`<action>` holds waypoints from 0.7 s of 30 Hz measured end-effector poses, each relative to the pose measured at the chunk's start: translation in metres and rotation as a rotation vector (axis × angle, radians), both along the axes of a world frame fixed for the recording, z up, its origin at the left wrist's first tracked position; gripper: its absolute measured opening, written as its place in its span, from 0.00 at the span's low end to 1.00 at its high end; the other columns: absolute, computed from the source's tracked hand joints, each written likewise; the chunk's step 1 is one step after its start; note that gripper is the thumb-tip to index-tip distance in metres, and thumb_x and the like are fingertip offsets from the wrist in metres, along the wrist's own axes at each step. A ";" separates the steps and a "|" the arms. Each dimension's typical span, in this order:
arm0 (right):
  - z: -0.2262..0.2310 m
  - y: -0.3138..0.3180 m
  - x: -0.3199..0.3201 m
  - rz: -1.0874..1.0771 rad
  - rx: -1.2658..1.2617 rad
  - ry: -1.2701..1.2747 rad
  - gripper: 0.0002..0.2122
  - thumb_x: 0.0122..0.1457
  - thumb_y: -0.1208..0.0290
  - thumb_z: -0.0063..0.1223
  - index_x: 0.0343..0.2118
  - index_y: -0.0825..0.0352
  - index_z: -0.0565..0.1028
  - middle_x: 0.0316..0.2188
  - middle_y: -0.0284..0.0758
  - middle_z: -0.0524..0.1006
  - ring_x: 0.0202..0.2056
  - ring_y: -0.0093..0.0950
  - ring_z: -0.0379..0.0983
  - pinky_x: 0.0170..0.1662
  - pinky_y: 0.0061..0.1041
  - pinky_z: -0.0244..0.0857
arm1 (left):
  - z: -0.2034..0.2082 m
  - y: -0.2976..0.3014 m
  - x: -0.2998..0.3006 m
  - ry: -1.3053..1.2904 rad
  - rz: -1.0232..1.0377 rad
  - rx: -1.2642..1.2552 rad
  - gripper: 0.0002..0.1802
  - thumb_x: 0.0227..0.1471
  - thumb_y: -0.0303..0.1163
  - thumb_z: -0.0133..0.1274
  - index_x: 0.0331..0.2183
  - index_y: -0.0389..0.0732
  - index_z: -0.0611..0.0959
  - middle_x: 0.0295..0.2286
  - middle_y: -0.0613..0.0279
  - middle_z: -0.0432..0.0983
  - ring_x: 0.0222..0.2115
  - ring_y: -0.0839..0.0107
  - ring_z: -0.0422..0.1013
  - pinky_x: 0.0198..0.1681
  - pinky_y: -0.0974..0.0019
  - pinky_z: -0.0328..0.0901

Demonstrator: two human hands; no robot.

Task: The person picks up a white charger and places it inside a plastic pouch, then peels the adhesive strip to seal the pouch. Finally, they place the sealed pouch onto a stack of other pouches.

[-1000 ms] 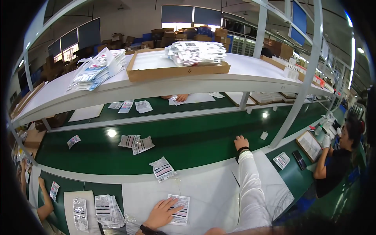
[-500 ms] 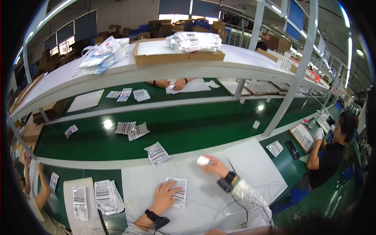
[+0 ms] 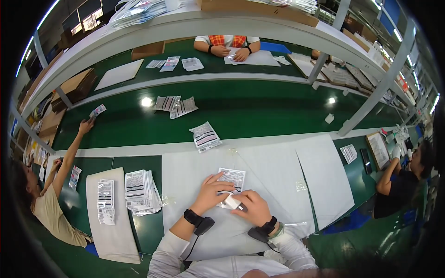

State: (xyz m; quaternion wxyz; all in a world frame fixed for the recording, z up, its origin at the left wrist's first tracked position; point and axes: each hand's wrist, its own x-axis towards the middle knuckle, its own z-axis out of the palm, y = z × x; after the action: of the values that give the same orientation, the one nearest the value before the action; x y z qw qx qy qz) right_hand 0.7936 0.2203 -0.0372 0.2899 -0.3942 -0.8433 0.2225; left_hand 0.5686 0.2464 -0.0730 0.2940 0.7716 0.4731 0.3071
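My left hand (image 3: 209, 193) lies with outstretched fingers on the left side of a printed silver packet (image 3: 233, 176) on the white work mat. In my right hand (image 3: 255, 207) is a small white block (image 3: 230, 202) with a grey end, gripped between the fingers; its exact kind is unclear. The block is at the lower edge of the packet, close to my left fingertips. My hands partly hide the packet's lower part, so I cannot tell whether the block touches its opening.
A stack of printed packets (image 3: 141, 192) lies left of the mat, beside a packet (image 3: 106, 201) on a pale board (image 3: 130, 236). More packets (image 3: 205, 137) lie on the green belt (image 3: 259, 111) ahead. A shelf beam (image 3: 185, 28) crosses overhead. Co-workers sit left, right and opposite.
My right hand has brought the white block left and down to the packet beside my left hand. The view has tilted downward. The co-worker at left now reaches to a packet on the belt.
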 end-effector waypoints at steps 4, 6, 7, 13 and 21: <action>0.000 0.012 -0.010 -0.085 0.007 0.006 0.21 0.46 0.62 0.70 0.42 0.61 0.76 0.38 0.32 0.73 0.36 0.32 0.75 0.37 0.28 0.72 | 0.004 -0.005 0.006 -0.019 0.092 0.052 0.17 0.50 0.34 0.58 0.44 0.57 0.85 0.46 0.79 0.80 0.61 0.64 0.61 0.66 0.44 0.41; -0.005 0.022 -0.014 -0.102 -0.012 0.016 0.20 0.45 0.61 0.71 0.40 0.61 0.76 0.38 0.32 0.73 0.35 0.32 0.75 0.37 0.28 0.72 | 0.008 -0.007 0.010 0.058 0.111 0.164 0.15 0.53 0.35 0.56 0.44 0.56 0.86 0.47 0.77 0.79 0.61 0.67 0.61 0.66 0.43 0.37; -0.011 0.030 -0.014 -0.112 -0.007 0.005 0.19 0.46 0.62 0.70 0.39 0.61 0.74 0.38 0.33 0.73 0.35 0.32 0.75 0.35 0.29 0.71 | 0.010 -0.006 0.011 0.096 0.118 0.224 0.15 0.55 0.35 0.55 0.44 0.56 0.86 0.48 0.77 0.79 0.61 0.68 0.61 0.66 0.43 0.35; -0.026 0.074 -0.020 -0.151 -0.087 0.050 0.18 0.47 0.71 0.66 0.38 0.61 0.67 0.34 0.34 0.74 0.32 0.36 0.75 0.32 0.34 0.69 | 0.013 -0.006 0.017 0.247 0.107 0.354 0.17 0.54 0.35 0.55 0.47 0.58 0.83 0.51 0.78 0.76 0.59 0.72 0.63 0.65 0.43 0.41; -0.028 0.074 -0.013 -0.068 -0.247 0.088 0.17 0.47 0.78 0.56 0.40 0.62 0.65 0.22 0.35 0.73 0.27 0.39 0.75 0.31 0.36 0.68 | 0.040 0.008 0.052 0.618 0.292 0.384 0.15 0.49 0.31 0.54 0.41 0.49 0.79 0.45 0.71 0.75 0.51 0.71 0.69 0.59 0.47 0.52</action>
State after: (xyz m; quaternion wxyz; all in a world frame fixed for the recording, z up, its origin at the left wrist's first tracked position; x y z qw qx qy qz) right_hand 0.7811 0.2943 -0.0649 0.2831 -0.4452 -0.7820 0.3318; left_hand 0.6210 0.2542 -0.0331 -0.0587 0.7932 0.5782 0.1820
